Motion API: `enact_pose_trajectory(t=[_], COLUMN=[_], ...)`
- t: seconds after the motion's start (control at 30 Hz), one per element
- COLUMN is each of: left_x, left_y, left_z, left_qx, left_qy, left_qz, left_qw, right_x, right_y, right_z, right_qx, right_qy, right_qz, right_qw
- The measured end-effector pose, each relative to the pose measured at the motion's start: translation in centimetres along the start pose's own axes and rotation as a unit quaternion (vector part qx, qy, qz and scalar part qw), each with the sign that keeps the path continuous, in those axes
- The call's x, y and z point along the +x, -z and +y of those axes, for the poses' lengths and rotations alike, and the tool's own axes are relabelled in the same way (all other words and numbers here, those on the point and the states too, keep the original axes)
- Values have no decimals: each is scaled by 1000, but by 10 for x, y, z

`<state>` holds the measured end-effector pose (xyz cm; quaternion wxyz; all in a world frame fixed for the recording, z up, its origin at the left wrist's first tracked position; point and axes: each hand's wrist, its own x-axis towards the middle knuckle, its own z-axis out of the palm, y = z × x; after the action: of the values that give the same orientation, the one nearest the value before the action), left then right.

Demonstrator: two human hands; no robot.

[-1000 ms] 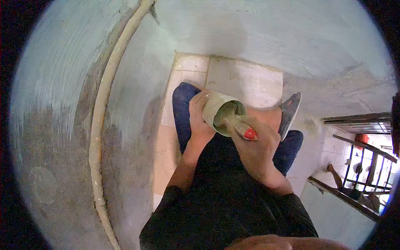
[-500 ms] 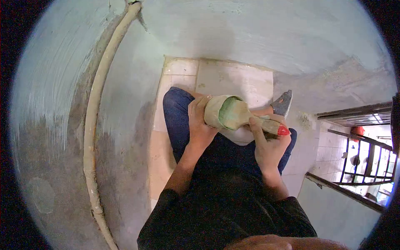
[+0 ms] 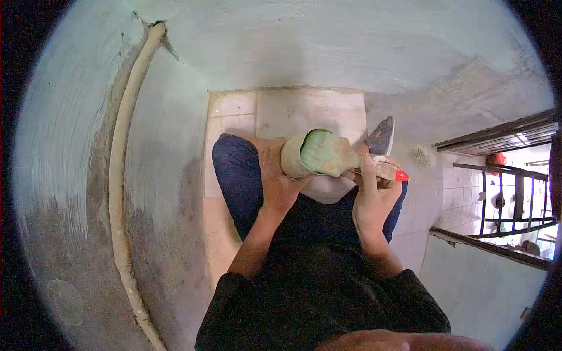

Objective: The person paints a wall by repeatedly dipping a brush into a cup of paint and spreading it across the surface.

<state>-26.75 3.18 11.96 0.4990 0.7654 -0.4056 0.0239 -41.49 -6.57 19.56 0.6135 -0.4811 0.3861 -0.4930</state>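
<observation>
Over the person's lap, a paintbrush (image 3: 328, 157) lay across the mouth of a small paint container (image 3: 294, 158), its pale green bristles resting on the rim, likely so that excess paint could drain back inside. Fingers of the right hand (image 3: 370, 196) were closed around the wooden handle near its red tip, keeping the brush nearly level. Curled around the container's side, the left hand (image 3: 275, 178) gripped it tilted toward the brush. Below were blue trousers (image 3: 234, 175) and a tiled floor (image 3: 281, 111); a pipe (image 3: 120, 146) ran along the green wall (image 3: 351, 41) at left, and a railing (image 3: 503, 199) stood at right.
</observation>
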Motion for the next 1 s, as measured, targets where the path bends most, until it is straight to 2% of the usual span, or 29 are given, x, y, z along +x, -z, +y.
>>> enact_pose_trajectory(t=[0.07, 0.2, 0.27, 0.3, 0.4, 0.53, 0.73, 0.8, 0.93, 1.0], left_x=[0, 4, 4, 3, 0, -10, -15, -16, -18, -16], left_y=[-4, -8, -10, -11, -15, -25, -28, -30, -31, -28], left_z=[6, 13, 16, 18, 18, 13, 17, 14, 7, 5], left_qx=[-16, -29, -28, -29, -33, -43, -27, -21, -15, -9], left_qy=[24, 3, 3, 3, 8, 7, 21, 21, 25, 35], left_qz=[-10, -19, -26, -27, -31, -41, -48, -45, -9, 0], left_qw=[1000, 999, 999, 999, 999, 998, 998, 999, 1000, 999], right_x=[1, -2, -3, -4, -5, -8, -7, -8, -7, -7], right_y=[7, 3, 11, 13, 13, 11, 11, 9, 6, 0], right_z=[3, -10, -2, 2, 7, 11, 10, 10, 1, -5], right_qx=[-48, -65, -164, -165, -208, -178, -223, -152, -149, -96], right_qy=[32, 69, 192, 192, 312, 312, 295, 212, 166, 106], right_qz=[-11, 12, -16, -15, -33, -25, -20, 5, 0, -17], right_qw=[998, 995, 967, 967, 927, 933, 929, 965, 975, 990])
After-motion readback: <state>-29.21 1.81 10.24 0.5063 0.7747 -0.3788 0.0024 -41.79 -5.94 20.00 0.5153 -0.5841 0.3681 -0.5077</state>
